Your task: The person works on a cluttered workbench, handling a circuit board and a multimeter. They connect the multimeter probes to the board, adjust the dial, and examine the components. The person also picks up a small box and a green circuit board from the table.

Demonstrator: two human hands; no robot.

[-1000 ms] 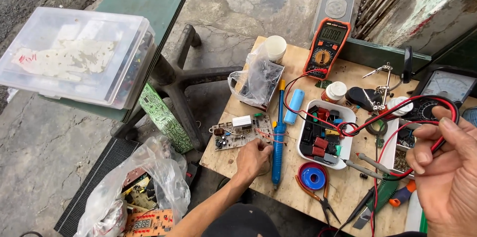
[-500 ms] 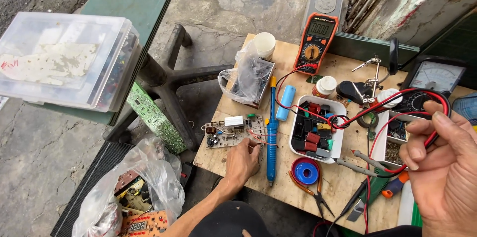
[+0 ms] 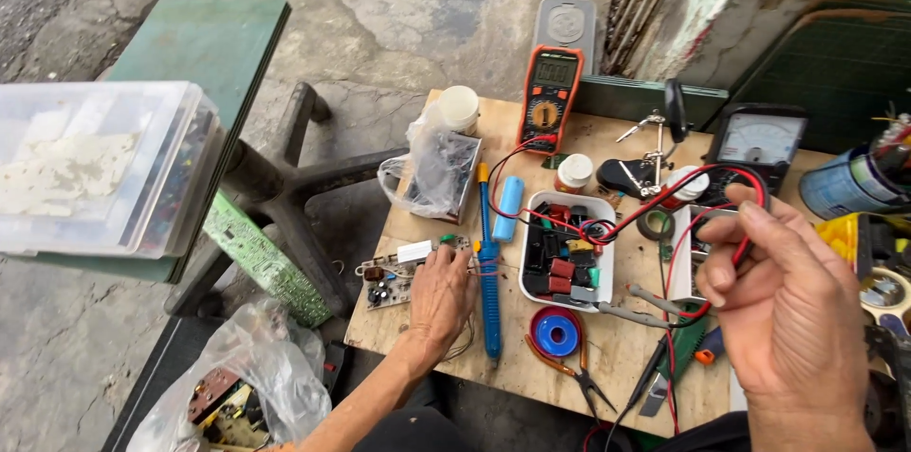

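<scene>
right hand lifts the wires

the right hand (image 3: 792, 319) has come up closer, pinching the red and black wires (image 3: 707, 182). the left hand (image 3: 439, 295) stays flat on the small circuit board (image 3: 389, 279), just beside the blue soldering iron (image 3: 488, 272).

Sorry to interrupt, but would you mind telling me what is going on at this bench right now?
A person sits at a cluttered wooden workbench. The left hand rests on a small circuit board at the bench's near left edge, beside a blue soldering iron. The right hand is raised above the bench, pinching the red and black test leads, which seem to run back toward the orange digital multimeter. A white tray of components sits between the hands.
</scene>
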